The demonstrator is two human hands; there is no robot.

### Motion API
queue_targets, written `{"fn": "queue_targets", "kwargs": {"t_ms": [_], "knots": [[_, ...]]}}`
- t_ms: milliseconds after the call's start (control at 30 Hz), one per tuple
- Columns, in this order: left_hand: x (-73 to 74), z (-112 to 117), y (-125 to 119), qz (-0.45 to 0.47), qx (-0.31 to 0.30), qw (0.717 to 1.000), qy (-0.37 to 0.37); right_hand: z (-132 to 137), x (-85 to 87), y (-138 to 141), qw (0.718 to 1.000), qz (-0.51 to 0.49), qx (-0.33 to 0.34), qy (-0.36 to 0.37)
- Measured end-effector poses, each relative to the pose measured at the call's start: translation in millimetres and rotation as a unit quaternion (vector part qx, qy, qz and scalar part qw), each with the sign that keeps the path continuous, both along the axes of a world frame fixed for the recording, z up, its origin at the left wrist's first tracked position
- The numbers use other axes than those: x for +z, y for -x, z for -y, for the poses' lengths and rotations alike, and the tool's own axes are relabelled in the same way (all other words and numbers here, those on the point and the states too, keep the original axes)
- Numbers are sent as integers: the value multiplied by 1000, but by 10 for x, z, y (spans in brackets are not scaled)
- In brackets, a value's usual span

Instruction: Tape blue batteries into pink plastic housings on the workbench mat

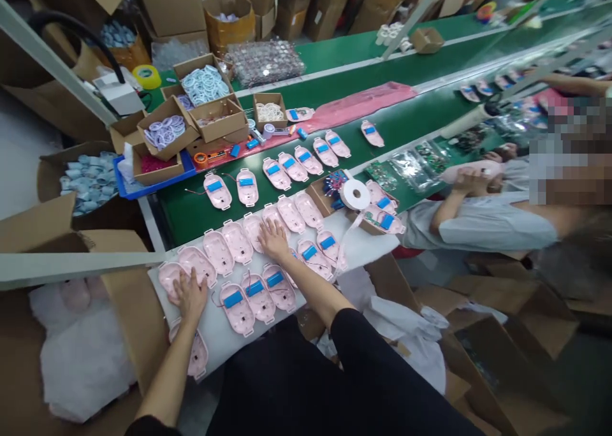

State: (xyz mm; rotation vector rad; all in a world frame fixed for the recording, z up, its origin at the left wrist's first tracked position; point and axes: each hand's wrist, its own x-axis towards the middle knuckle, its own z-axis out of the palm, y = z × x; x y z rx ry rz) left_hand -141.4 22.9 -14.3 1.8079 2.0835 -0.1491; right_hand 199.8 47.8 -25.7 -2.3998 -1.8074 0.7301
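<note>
My left hand (190,292) rests with fingers spread over a pink plastic shell (168,275) at the left end of a row. Farther right, my right hand (273,238) lies fingers apart on other pink shells in the same row, near one shell (252,229). The row of shells runs along the white work surface (215,353). Closer to me are several shells with blue battery packs (233,299) and thin wires. Partly under my left forearm sits another shell (197,356).
Beyond lies a green conveyor (186,222) carrying more battery-fitted shells (217,190). A white tape roll (355,195) sits on a small box at right. Parts boxes (165,130) stand at back left. A co-worker (488,219) sits to the right, hands on a pink shell.
</note>
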Motion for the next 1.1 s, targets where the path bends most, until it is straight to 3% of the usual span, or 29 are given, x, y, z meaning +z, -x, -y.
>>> {"fn": "queue_targets", "kwargs": {"t_ms": [133,233,333,467,567,767,967,1100], "knots": [[12,18,-73,-12,9,1000,14,-29,0,208,997,-17,79,3],[5,14,-117,-11,-6,1000,25,-27,-14,315,997,-20,72,37],[-18,35,-139,-4,-36,999,29,-29,13,520,998,-18,66,16],[-77,83,-111,0,-42,999,27,-47,77,1049,979,-63,193,-35],[-121,90,-15,3,-38,999,21,-26,70,1399,965,-72,251,6],[-180,18,299,28,-72,997,8,73,-4,1631,973,-31,214,80],[-220,45,525,99,-175,980,3,226,91,1714,972,30,187,139],[-329,-30,572,134,-192,972,-16,247,106,1722,966,55,189,167]]}}
